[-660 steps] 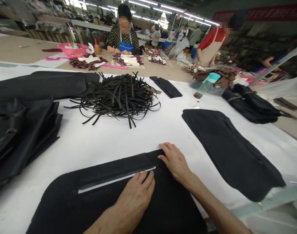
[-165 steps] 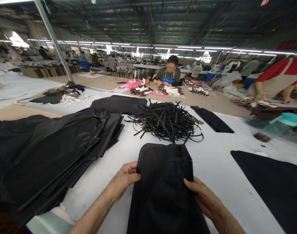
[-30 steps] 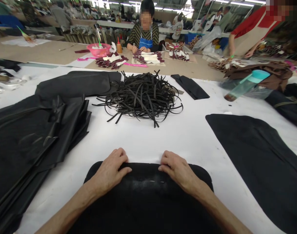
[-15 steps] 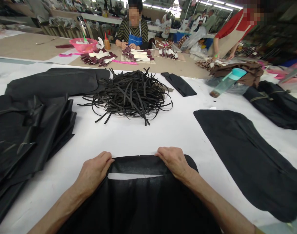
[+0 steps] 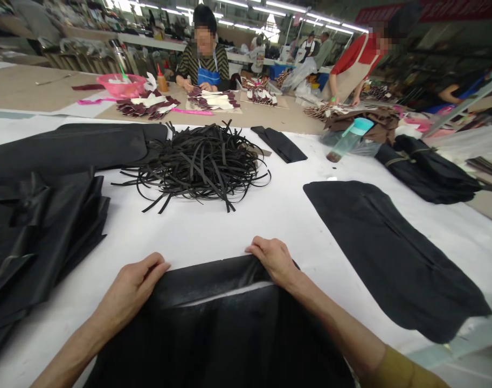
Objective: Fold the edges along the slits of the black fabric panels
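Note:
A black leather-like panel with a long slit near its far edge lies in front of me, and white shows through the slit. My left hand pinches the panel's far left corner between thumb and fingers. Near the far right corner, my right hand grips the same edge, its fingers closed over it. Beyond the panel sits a tangled heap of thin black strips. Another black panel with a lengthwise seam or slit lies flat on the right.
Stacked black pieces lie at left, with more flat black pieces behind. A teal-lidded bottle and folded black bundles are at right. Across the white-covered table, a person in a blue apron handles maroon and cream pieces.
The panel's far edge now slants, its left end nearer me and the slit narrower. Both hands have shifted left in view, the left hand further; the camera view has turned right.

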{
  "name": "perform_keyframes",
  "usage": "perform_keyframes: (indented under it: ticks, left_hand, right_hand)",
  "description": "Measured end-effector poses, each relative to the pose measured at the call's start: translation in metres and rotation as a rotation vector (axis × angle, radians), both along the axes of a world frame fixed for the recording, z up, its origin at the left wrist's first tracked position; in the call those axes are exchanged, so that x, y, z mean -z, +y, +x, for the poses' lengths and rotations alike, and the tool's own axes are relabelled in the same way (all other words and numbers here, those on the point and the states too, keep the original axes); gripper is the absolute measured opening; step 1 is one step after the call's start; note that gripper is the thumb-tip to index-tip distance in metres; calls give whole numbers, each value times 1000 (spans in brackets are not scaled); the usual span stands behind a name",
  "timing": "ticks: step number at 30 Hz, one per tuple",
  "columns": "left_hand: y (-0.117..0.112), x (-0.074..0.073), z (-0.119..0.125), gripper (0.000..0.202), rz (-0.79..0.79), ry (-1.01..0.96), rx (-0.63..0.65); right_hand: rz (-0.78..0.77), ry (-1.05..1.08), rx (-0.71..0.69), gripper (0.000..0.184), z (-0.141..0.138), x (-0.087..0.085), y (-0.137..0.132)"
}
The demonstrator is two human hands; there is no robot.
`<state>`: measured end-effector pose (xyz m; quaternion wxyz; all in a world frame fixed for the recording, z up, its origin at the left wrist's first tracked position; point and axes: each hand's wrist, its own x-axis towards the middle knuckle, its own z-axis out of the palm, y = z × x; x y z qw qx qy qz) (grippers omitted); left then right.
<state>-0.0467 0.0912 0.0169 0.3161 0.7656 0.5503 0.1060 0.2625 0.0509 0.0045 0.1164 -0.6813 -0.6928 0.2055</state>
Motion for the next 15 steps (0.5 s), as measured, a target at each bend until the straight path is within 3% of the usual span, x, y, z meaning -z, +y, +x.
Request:
perform_keyframes:
  ticks: [3,7,11,15]
  left_hand:
    - [3,-2,-6,36,-44,17,22]
    - [3,5,-13,34,73,84,-38]
    - [1,13,-15,33,194,208,-119]
    - [1,10,-31,38,33,141,-168]
  right_hand:
    - [-82,165,-49,36,14,-5,5]
    - [-159,278,-43,39,36,-15,0]
    - [-201,297,-28,23,49,-26,-21]
    - [-227,132,129,32,61,-31,-47]
